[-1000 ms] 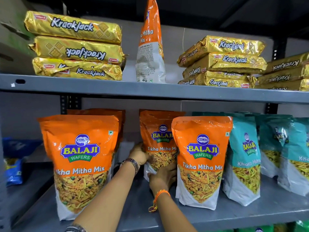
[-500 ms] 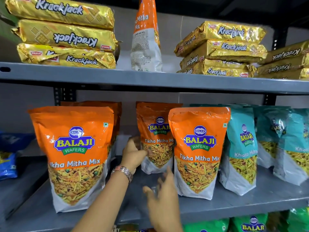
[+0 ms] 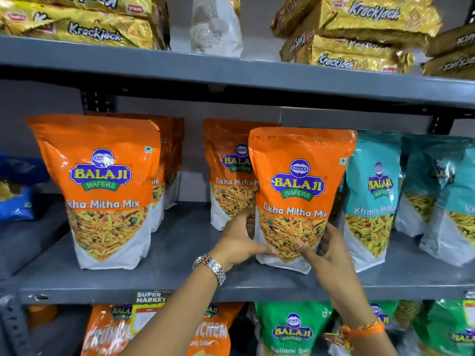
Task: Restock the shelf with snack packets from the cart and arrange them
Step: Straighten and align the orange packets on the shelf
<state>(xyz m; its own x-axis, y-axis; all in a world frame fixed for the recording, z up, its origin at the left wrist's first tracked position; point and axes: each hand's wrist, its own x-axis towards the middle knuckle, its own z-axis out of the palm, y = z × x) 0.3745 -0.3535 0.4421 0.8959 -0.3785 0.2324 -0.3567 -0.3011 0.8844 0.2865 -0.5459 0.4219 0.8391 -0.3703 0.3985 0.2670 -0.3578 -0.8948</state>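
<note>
An orange Tikha Mitha Mix packet [image 3: 298,176] stands upright at the front middle of the grey shelf [image 3: 180,281]. My left hand [image 3: 239,240], with a metal watch on its wrist, grips the packet's lower left side. My right hand [image 3: 326,250], with an orange thread band on its wrist, grips its lower right side. A second orange packet [image 3: 226,173] stands right behind it. Another row of orange packets, fronted by a large packet [image 3: 102,188], stands further left.
Teal Balaji packets [image 3: 372,191] stand to the right, touching the held packet. Gold Krackjack packs [image 3: 359,34] are stacked on the shelf above, on both sides of an upright pouch [image 3: 216,29]. Orange and green packets [image 3: 293,330] fill the shelf below. Blue packets [image 3: 15,201] lie far left.
Both hands left the rear orange packet and moved forward and right onto the front orange packet, one on each side. The view dropped lower and closer.
</note>
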